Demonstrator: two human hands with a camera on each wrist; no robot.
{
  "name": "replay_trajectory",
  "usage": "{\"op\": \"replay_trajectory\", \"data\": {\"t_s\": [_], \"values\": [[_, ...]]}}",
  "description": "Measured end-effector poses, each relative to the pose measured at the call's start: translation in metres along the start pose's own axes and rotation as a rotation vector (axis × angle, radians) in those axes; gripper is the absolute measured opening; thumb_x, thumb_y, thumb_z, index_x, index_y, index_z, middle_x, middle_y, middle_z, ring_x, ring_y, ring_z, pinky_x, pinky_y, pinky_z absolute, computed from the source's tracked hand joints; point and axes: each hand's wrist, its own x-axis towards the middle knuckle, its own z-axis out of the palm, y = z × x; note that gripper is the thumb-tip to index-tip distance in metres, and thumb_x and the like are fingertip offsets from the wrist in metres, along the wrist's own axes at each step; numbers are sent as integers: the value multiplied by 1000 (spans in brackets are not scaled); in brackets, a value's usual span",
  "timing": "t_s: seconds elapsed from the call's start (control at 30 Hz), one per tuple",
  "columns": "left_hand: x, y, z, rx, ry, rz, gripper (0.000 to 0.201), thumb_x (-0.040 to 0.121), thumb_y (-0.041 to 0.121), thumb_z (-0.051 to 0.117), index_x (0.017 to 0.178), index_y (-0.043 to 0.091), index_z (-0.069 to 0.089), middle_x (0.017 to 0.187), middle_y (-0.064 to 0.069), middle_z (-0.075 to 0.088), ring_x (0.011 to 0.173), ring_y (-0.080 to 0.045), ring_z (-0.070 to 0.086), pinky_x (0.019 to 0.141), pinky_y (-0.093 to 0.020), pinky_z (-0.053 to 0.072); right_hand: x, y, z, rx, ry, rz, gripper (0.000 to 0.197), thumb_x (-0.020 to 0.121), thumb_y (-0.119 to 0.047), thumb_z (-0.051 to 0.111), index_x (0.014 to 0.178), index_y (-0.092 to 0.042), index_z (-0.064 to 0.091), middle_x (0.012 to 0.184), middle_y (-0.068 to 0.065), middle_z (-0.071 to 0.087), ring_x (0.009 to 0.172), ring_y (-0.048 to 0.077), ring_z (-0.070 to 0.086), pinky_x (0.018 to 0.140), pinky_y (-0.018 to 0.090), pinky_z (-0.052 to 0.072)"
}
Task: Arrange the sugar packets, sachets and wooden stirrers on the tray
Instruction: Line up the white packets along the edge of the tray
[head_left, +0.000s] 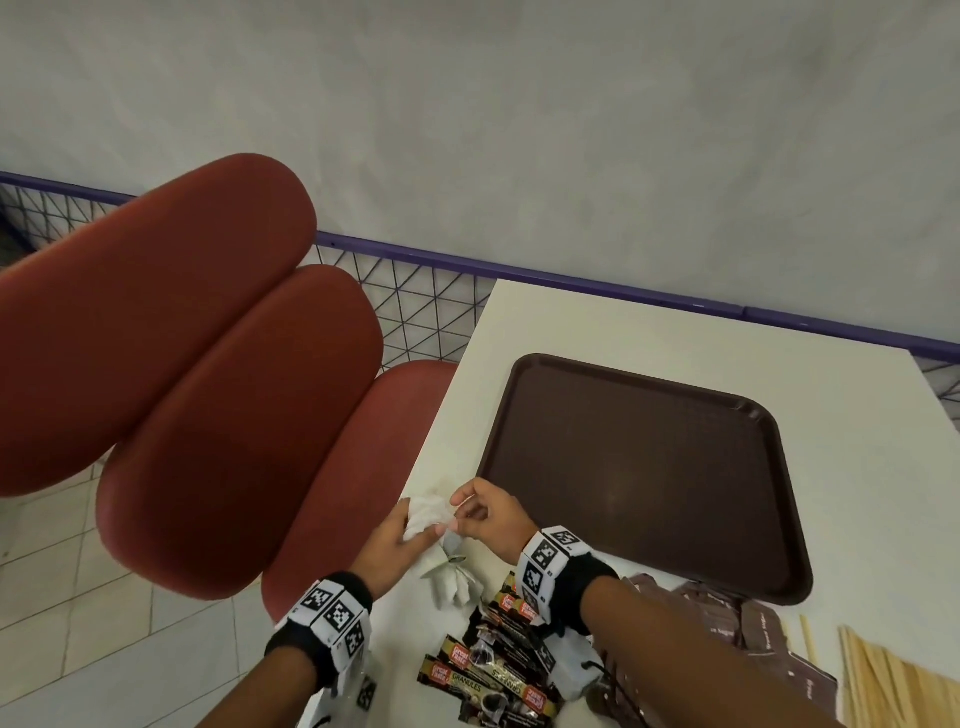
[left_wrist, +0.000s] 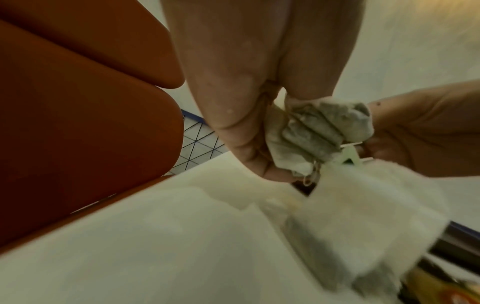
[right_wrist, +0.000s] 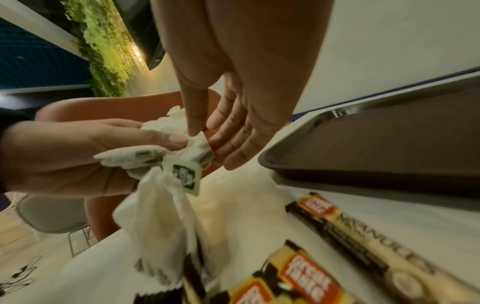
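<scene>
While both hands grip it, tea-bag bunch (head_left: 431, 519) sits btwn them — left of tray (head_left: 644, 467).

Soft, even indoor light fills the head view, and the white table (head_left: 857, 467) reads bright with only faint shadows. A dull sheen sits mid-way across the brown tray (head_left: 623, 483). Straight lines bow toward the frame edges, the purple rail (head_left: 571, 278) included. Both wrist views run dimmer and warmer, with a greenish cast. The tea bags (left_wrist: 311, 131) are fairly sharp up close, while the ones hanging below smear into blur. The coffee sticks (right_wrist: 363, 232) are soft and streaked. A warm lamp glows among the wall plants (right_wrist: 109, 51).
</scene>
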Motion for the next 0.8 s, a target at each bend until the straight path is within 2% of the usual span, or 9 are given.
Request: {"op": "replay_trajectory", "data": {"t_s": [0.1, 0.2, 0.27, 0.33, 0.43, 0.5, 0.6, 0.67, 0.8], "values": [[7, 9, -1, -56, -1, 0, 56, 63, 54, 66, 110, 26, 55, 107, -1, 66, 101, -16, 62, 90, -31, 49, 1, -4, -5, 10, -24, -2, 24, 78, -7, 69, 81, -26, 55, 79, -6, 53, 72, 7, 50, 70, 19, 45], [10, 21, 4, -102, -25, 13, 54, 63, 53, 66, 109, 28, 55, 108, -2, 66, 101, -16, 62, 90, -32, 49, -1, -6, -13, 93, 17, 0, 27, 81, -3, 66, 78, -27, 53, 77, -4, 52, 68, 6, 50, 61, 17, 45], [12, 29, 9, -111, -48, 14, 45, 71, 44, 69, 110, 26, 55, 109, -2, 67, 100, -14, 63, 89, -28, 49, -5, -7, -19, 126, 11, 4, 25, 82, -2, 64, 79, -24, 52, 76, -2, 52, 65, 6, 50, 57, 15, 45], [14, 37, 15, -117, -69, -7, 29, 85, 25, 67, 111, 25, 55, 109, -2, 67, 98, -12, 63, 86, -24, 50, -6, -8, -27, 149, 2, 14, 24, 83, -1, 63, 79, -22, 53, 75, -2, 51, 63, 6, 50, 55, 14, 45], [19, 46, 19, -146, -73, -20, 26, 89, 15, 61, 111, 26, 55, 109, -2, 67, 97, -12, 63, 82, -22, 51, -3, -9, -42, 173, 49, 35, 21, 84, -1, 62, 78, -20, 56, 75, 0, 54, 65, 8, 53, 56, 14, 47], [22, 51, 21, -177, -63, -24, 29, 86, 22, 65, 113, 25, 56, 110, -4, 67, 98, -17, 64, 85, -29, 52, -1, -9, -52, 181, 105, 42, 21, 84, -1, 62, 76, -19, 57, 75, 1, 55, 65, 9, 54, 55, 14, 48], [28, 59, 22, -234, -31, -43, 47, 68, 41, 70, 110, 24, 59, 101, -5, 67, 90, -21, 63, 82, -43, 52, 3, -11, -67, 190, 154, 55, 22, 84, 2, 60, 74, -17, 55, 73, 1, 55, 64, 11, 54, 53, 14, 48], [34, 61, 22, -267, 14, -54, 46, 64, 41, 70, 104, 22, 60, 98, -6, 66, 89, -22, 62, 86, -50, 51, 5, -13, -77, 205, 187, 62, 22, 84, 5, 59, 74, -14, 54, 74, 2, 55, 64, 12, 54, 51, 13, 48], [44, 61, 20, -284, 12, -77, 47, 64, 43, 71, 106, 23, 60, 103, -11, 66, 94, -26, 63, 87, -48, 52, 8, -11, -97, 278, 258, 53, 24, 84, 9, 55, 77, -13, 48, 75, 5, 53, 64, 15, 54, 50, 16, 49]]}}
